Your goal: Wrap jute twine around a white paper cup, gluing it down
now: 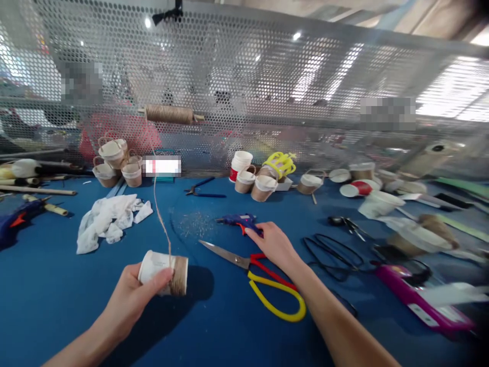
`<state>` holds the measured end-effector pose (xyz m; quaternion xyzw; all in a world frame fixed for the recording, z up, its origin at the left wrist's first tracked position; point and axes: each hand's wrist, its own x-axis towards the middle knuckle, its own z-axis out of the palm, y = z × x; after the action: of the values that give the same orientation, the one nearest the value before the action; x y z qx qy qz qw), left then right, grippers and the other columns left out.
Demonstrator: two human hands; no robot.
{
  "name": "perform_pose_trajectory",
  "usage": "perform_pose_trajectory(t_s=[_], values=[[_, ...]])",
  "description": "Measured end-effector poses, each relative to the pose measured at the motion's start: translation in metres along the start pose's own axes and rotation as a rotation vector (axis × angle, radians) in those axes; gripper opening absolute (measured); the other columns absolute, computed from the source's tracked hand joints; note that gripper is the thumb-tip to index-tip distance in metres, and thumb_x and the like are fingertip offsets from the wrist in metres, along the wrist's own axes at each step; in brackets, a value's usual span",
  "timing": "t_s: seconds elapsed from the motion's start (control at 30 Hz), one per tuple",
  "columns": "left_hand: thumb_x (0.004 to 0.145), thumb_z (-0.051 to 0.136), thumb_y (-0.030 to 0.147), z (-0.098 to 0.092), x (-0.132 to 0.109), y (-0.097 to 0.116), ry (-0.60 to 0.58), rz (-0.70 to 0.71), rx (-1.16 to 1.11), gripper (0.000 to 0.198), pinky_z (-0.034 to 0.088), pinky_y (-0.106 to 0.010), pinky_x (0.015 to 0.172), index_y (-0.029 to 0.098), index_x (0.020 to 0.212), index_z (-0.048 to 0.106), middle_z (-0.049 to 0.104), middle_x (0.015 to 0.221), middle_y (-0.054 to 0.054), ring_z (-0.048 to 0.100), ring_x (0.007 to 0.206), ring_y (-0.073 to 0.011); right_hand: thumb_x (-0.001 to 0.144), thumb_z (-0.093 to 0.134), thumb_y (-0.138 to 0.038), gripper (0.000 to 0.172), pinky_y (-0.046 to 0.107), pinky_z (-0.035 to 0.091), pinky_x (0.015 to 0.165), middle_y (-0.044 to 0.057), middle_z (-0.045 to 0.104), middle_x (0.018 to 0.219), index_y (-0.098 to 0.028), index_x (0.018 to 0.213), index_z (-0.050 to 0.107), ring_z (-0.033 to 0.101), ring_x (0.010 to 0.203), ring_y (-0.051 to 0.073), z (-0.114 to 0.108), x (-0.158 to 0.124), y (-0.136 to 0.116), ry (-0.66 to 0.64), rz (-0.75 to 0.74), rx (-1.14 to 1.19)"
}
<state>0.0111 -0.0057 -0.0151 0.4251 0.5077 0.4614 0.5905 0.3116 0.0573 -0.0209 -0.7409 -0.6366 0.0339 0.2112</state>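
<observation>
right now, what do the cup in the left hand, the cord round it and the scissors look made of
The cup is matte white with a thin rolled rim, likely paper. The cord is fuzzy and brown, probably jute twine. The scissors have shiny grey blades, seemingly steel; the glossy red and yellow handles look plastic or rubber-coated.

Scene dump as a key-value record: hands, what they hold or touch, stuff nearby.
left hand: closed around a paper cup held on its side
paper cup: one end wound with twine
twine: a strand runs up to a spool on the mesh screen
right hand: fingers on the blue glue gun, grip unclear
scissors: flat on the table, just under the right hand
table: blue top
white cloth: crumpled, left of centre
wrapped cups: stacked at the back left
</observation>
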Motion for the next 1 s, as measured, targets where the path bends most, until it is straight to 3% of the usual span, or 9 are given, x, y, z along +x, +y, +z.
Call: perform_pose_trajectory(t_s=[0.33, 0.6, 0.8, 1.0], values=[[0.061, 0.071, 0.036, 0.0, 0.001, 0.004, -0.066, 0.003, 0.052, 0.024, 0.04, -0.019, 0.05, 0.011, 0.062, 0.07, 0.061, 0.054, -0.002, 0.048, 0.051, -0.0105, 0.08, 0.055, -0.028, 0.025, 0.035, 0.044, 0.081, 0.015, 0.061, 0.094, -0.009, 0.095, 0.063, 0.059, 0.089, 0.024, -0.001, -0.002, 0.0, -0.121, -0.017, -0.12], [0.057, 0.07, 0.03, 0.001, -0.001, 0.009, -0.015, 0.081, 0.211, 0.02, 0.038, -0.019, 0.047, 0.011, 0.058, 0.068, 0.058, 0.051, 0.0, 0.047, 0.048, -0.0103, 0.087, 0.05, -0.031, 0.029, 0.039, 0.048, 0.079, 0.008, 0.054, 0.115, -0.018, 0.112, 0.053, 0.056, 0.095, 0.019, -0.002, 0.002, -0.01, -0.187, 0.115, 0.036], [0.059, 0.069, 0.032, 0.001, 0.004, 0.005, 0.014, 0.136, 0.31, 0.022, 0.033, -0.019, 0.043, 0.01, 0.057, 0.065, 0.053, 0.046, 0.002, 0.042, 0.044, -0.0091, 0.078, 0.053, -0.014, 0.031, 0.035, 0.051, 0.071, 0.011, 0.064, 0.089, -0.01, 0.108, 0.051, 0.062, 0.078, 0.019, -0.017, -0.003, -0.018, -0.202, 0.178, 0.45], [0.06, 0.068, 0.031, 0.012, 0.021, 0.02, -0.069, 0.12, 0.269, 0.02, 0.042, -0.02, 0.051, 0.011, 0.062, 0.068, 0.064, 0.056, -0.002, 0.053, 0.051, -0.0123, 0.071, 0.058, -0.027, 0.012, 0.025, 0.049, 0.052, 0.002, 0.062, 0.061, -0.016, 0.074, 0.055, 0.057, 0.052, 0.011, -0.043, -0.01, -0.043, -0.402, 0.128, 0.827]])
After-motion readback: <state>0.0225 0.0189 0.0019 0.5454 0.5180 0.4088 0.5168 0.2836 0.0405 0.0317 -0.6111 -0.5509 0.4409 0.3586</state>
